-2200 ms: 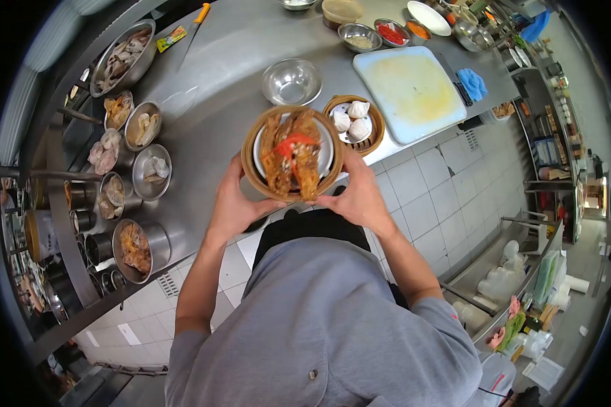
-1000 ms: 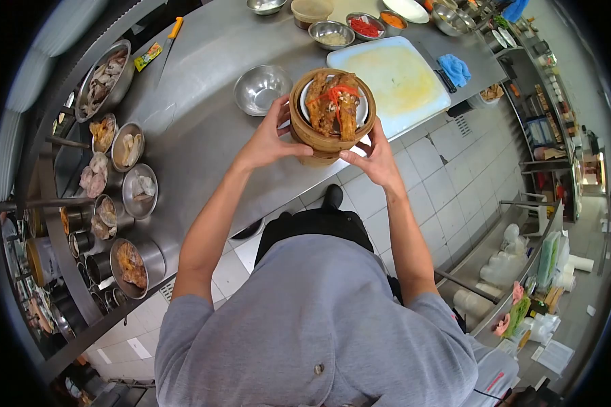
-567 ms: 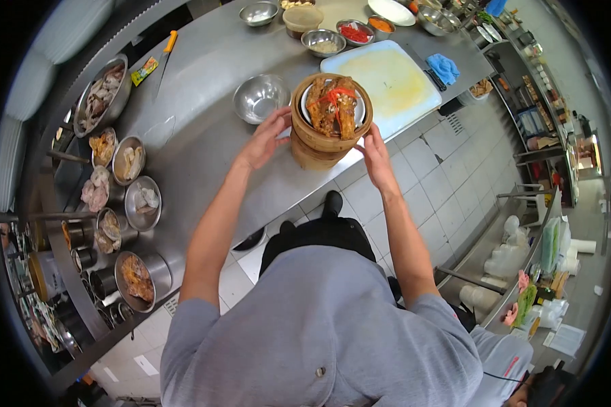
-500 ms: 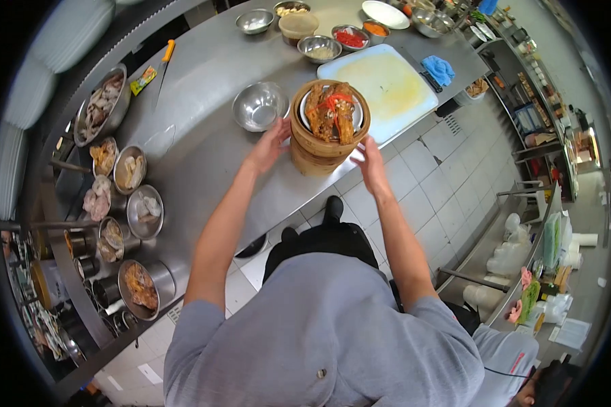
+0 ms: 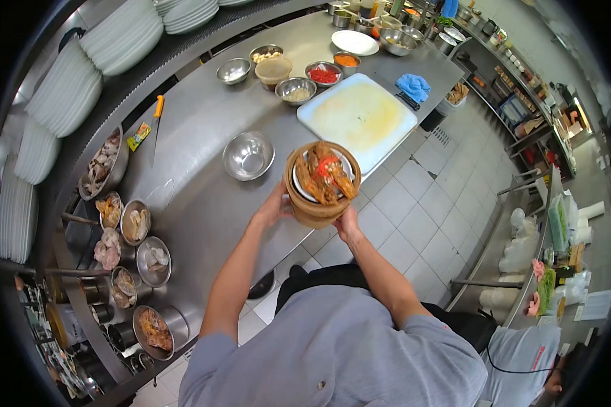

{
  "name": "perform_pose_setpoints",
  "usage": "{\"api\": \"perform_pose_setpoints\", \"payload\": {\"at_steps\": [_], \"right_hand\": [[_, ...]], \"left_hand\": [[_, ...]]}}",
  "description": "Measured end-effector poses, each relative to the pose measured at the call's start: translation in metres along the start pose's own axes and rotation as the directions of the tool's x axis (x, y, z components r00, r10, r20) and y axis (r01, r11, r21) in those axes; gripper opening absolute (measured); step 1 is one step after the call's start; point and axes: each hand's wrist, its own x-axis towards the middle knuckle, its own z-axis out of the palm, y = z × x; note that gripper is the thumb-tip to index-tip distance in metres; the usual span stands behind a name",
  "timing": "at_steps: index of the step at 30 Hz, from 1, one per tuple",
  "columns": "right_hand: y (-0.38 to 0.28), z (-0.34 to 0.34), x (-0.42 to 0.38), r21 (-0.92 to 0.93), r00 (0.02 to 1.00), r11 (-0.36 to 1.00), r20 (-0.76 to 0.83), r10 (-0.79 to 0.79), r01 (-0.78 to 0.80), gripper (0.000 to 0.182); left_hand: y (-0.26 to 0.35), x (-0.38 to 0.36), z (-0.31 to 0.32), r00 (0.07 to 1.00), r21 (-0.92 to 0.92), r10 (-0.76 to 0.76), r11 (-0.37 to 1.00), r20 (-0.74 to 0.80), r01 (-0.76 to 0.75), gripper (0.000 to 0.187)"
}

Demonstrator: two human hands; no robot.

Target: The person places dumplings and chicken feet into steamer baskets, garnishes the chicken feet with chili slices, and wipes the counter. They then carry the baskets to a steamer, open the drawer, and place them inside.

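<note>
A round bamboo steamer stack (image 5: 312, 216) stands at the front edge of the steel counter (image 5: 204, 224). In its top is a white dish (image 5: 297, 178) of brown, glazed food (image 5: 322, 175) with red strips on it. My left hand (image 5: 273, 205) is pressed against the left side of the steamer, its fingers partly behind it. On the right side my right hand (image 5: 348, 224) grips the steamer low down, fingers curled round the wall. An empty metal bowl (image 5: 248, 156) sits just beyond my left hand. The white cutting board (image 5: 360, 119) lies behind and right of the steamer.
Small bowls of red (image 5: 323, 74) and orange (image 5: 347, 61) pieces stand at the back. A knife (image 5: 157, 129) lies on the left, near several metal bowls of meat (image 5: 137, 222). Stacked plates (image 5: 64, 95) fill the shelf. Another person (image 5: 523, 353) is at lower right.
Both hands have closed in from beside the steamer onto its sides. The camera view has shifted, so the counter and steamer appear lower in the picture.
</note>
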Motion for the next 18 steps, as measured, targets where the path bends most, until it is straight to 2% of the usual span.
{"api": "perform_pose_setpoints", "payload": {"at_steps": [1, 2, 3, 5, 6, 9, 12, 15, 16, 18], "right_hand": [[-0.001, -0.002, 0.001, 0.046, 1.0, 0.999, -0.003, -0.016, 0.016, 0.029], [0.002, -0.016, 0.01, 0.03, 0.998, 1.0, 0.066, -0.01, 0.008, 0.038], [-0.002, -0.014, 0.004, 0.102, 0.997, 0.995, 0.076, -0.01, 0.002, 0.041], [-0.02, -0.001, -0.011, 0.24, 0.994, 0.971, 0.103, -0.024, -0.002, 0.047], [-0.024, -0.004, -0.011, 0.221, 0.993, 0.975, 0.121, 0.012, -0.039, 0.054], [-0.037, -0.021, -0.013, 0.32, 0.971, 0.939, 0.234, 0.053, -0.128, 0.053], [-0.049, -0.051, -0.011, 0.333, 0.97, 0.934, 0.238, 0.051, -0.131, 0.053], [-0.057, -0.097, 0.01, 0.408, 0.94, 0.886, 0.33, 0.083, -0.221, 0.053], [-0.045, -0.123, 0.033, 0.39, 0.947, 0.901, 0.314, 0.067, -0.193, 0.054], [-0.077, -0.155, 0.028, 0.489, 0.886, 0.833, 0.463, 0.003, -0.258, 0.046]], "left_hand": [[-0.005, -0.003, 0.003, 1.0, -0.016, 0.011, 1.0, 0.029, -0.01, 0.081], [-0.011, -0.007, 0.008, 0.998, -0.033, 0.023, 0.999, 0.059, -0.021, 0.08], [-0.017, -0.011, 0.012, 0.995, -0.048, 0.034, 0.998, 0.089, -0.03, 0.079], [-0.028, -0.013, 0.025, 0.996, -0.116, 0.031, 0.993, 0.081, -0.022, 0.076], [-0.032, -0.013, 0.032, 0.996, -0.151, 0.03, 0.988, 0.079, -0.018, 0.074], [-0.034, -0.014, 0.059, 0.998, -0.144, 0.051, 0.989, 0.038, -0.045, 0.067], [-0.039, -0.011, 0.09, 0.999, -0.167, 0.038, 0.985, -0.003, -0.038, 0.06], [-0.042, 0.002, 0.132, 0.996, -0.119, 0.084, 0.989, -0.002, -0.084, 0.057], [-0.029, 0.001, 0.156, 0.997, -0.1, 0.074, 0.992, -0.007, -0.074, 0.058], [-0.017, 0.014, 0.193, 0.995, -0.04, 0.088, 0.995, 0.04, -0.087, 0.061]]}}
